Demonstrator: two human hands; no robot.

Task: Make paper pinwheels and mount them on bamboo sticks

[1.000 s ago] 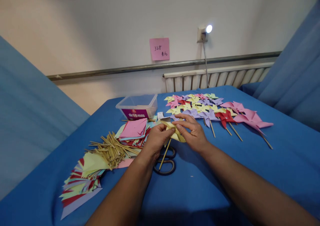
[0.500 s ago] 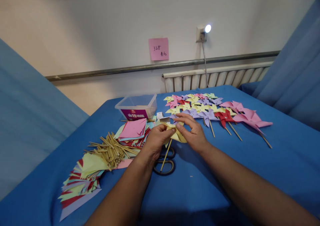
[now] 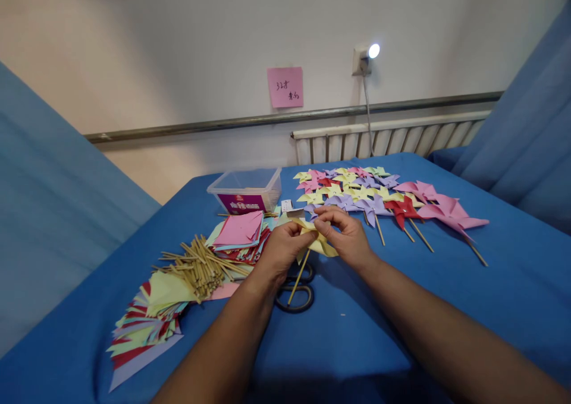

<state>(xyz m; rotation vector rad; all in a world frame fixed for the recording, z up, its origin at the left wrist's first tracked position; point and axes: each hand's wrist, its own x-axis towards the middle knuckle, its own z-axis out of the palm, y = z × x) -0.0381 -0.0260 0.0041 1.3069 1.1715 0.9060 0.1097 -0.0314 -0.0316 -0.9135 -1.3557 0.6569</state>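
A yellow paper pinwheel (image 3: 324,249) is held between my two hands above the middle of the table. My left hand (image 3: 285,250) pinches its left side, thumb pressed over the paper. On its upper right, the thumb and forefinger of my right hand (image 3: 345,235) close on the paper's edge. The thin stick (image 3: 298,278) of this pinwheel slants down below the paper. Beneath it lie scissors with black handles (image 3: 295,298), their blades hidden by my left hand. A small opened box (image 3: 293,213) is just behind my fingers.
Several finished pinwheels (image 3: 375,206) cover the back right of the blue table (image 3: 357,344). At left are a heap of sticks (image 3: 203,270), stacked paper squares (image 3: 238,228) and fanned coloured paper (image 3: 145,326). A clear plastic box (image 3: 245,193) stands behind them.
My right hand's fingers have curled in and drawn closer together at the pinwheel's edge. The left hand keeps its pinch. The view has shifted very slightly.
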